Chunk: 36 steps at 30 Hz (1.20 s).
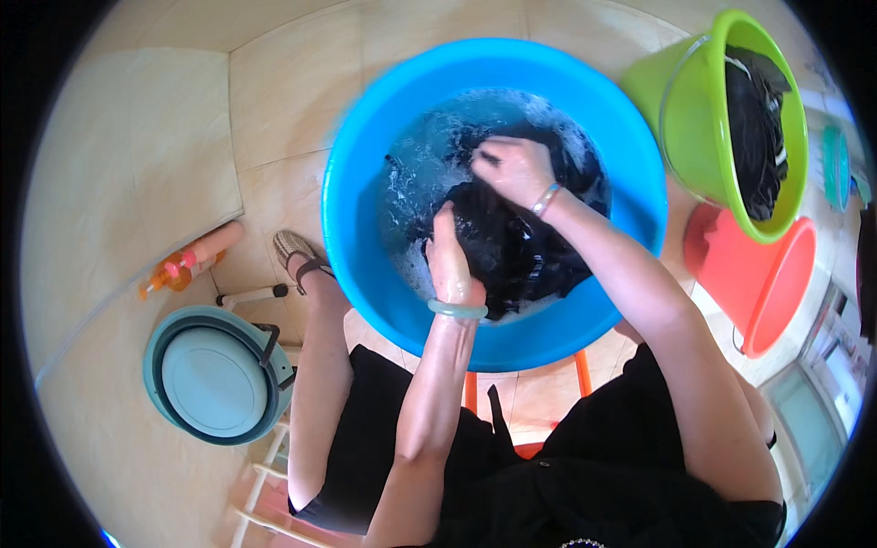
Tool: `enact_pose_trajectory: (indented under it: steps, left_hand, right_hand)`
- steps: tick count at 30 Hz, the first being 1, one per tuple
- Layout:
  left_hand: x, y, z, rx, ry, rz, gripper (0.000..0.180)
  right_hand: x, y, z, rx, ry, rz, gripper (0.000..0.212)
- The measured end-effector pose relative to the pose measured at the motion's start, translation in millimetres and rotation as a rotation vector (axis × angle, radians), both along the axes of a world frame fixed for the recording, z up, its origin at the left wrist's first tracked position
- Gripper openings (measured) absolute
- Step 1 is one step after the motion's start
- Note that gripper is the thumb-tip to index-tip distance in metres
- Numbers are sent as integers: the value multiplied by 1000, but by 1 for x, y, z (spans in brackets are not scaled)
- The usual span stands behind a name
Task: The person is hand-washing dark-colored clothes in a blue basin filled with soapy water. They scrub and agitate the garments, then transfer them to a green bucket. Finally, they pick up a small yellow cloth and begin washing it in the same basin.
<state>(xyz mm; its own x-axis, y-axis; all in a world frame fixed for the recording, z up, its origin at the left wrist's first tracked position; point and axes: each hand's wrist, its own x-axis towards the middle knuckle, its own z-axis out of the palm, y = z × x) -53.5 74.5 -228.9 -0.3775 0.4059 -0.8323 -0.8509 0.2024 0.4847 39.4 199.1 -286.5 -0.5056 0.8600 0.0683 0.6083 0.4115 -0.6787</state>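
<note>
A large blue basin (361, 301) holds soapy water and wet black cloth (489, 237), probably a garment. My right hand (519, 169), a little blurred, is closed on a fold of the cloth over the middle of the basin. Lower and to the left, my left hand (449, 260) grips the near-left side of the same cloth; most of its fingers are hidden. The lower part of the cloth lies in the water, with white suds around it. A pale green bangle is on my left wrist and a thin bracelet on my right.
To the right, a green bucket (681, 105) with dark cloth inside tilts beside a red bucket (740, 274). A grey-green folding basin (215, 379) and several bottles (192, 260) stand at the left. Orange stool legs (583, 373) show under the basin.
</note>
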Motion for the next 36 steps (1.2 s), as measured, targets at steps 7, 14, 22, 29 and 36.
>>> enact_pose_trajectory:
  steps: [7,14,22,29,36]
  left_hand:
    - [-70,-24,-31,-106,552,-300,41]
    - [-27,-18,-51,-222,1506,-1122,82]
    - [-46,-25,-137,-470,1511,-1482,73]
    - [-87,-8,-161,-396,1346,-1716,63]
    - [-49,-21,-78,-223,1106,-1038,64]
  right_hand:
    - [20,38,19,-93,156,-217,33]
    - [-9,-23,-17,182,-345,289,84]
    - [-36,-19,-58,124,-576,348,70]
    - [-62,0,-55,29,-376,206,50]
    - [-23,-6,-1,-286,147,77,28]
